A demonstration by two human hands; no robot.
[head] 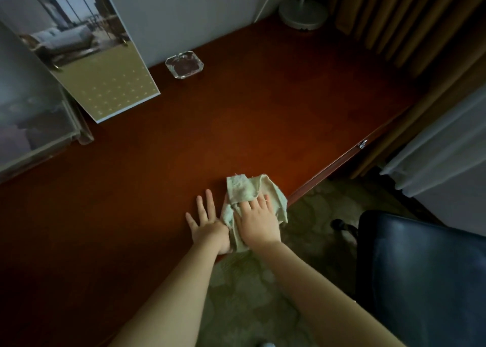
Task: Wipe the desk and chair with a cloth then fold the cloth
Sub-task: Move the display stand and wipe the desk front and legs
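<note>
From the head view, the cloth (252, 202) lies bunched at the desk's (236, 104) near edge. The right hand (259, 221) presses flat on it; the left hand (207, 225) rests spread beside it. It looks soft, light, floppy; grab corners to fold.

Likely a hotel room: a dark red wooden counter (236, 109) against a grey wall (171, 17), a glass ashtray (184, 64), a propped room brochure (86, 44), heavy curtains (394, 17), patterned carpet (249, 294), a padded chair (420, 281).

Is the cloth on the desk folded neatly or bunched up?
Bunched up: the cloth lies in uneven, rumpled layers under the flat right hand near the desk edge, no neat fold.
</note>
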